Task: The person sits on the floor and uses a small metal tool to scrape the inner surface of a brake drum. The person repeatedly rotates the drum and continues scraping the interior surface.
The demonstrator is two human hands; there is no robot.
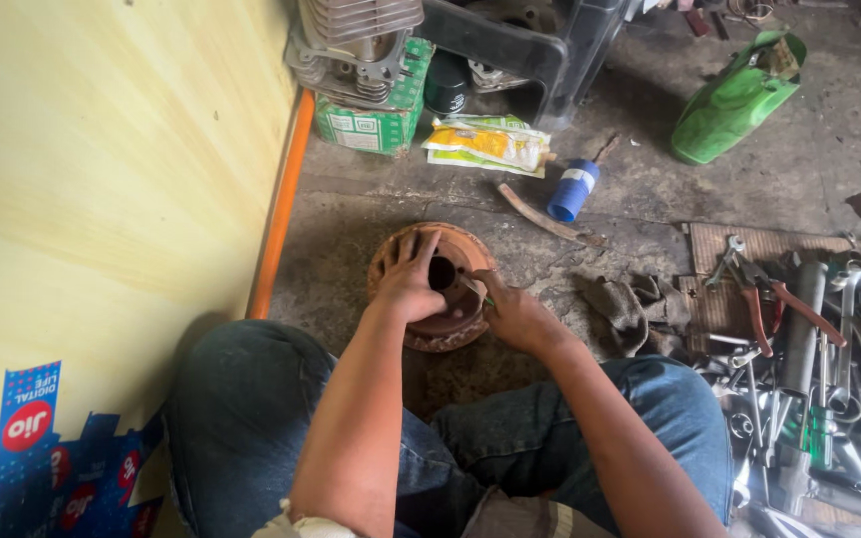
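The person is sitting on the floor (590,214) in blue jeans, knees at 7 and 5 o'clock, both forearms reaching forward. Between the knees, at about 12 o'clock from the lap, a rusty round brake drum (437,287) is lying flat, hollow side up. The left hand (408,282) is resting on its rim, fingers spread and pressing it steady. The right hand (512,311) is curling at the drum's 3 o'clock edge, fingers pressed together around a small tool (478,291) poking toward the central hole; the work inside looks underway, not finished. At 3 o'clock, a grey rag (632,309) and a heap of pliers and wrenches (809,349) are lying. Farther, at 1 o'clock, a blue tube (573,189) and a green plastic cover (734,95) are sitting.
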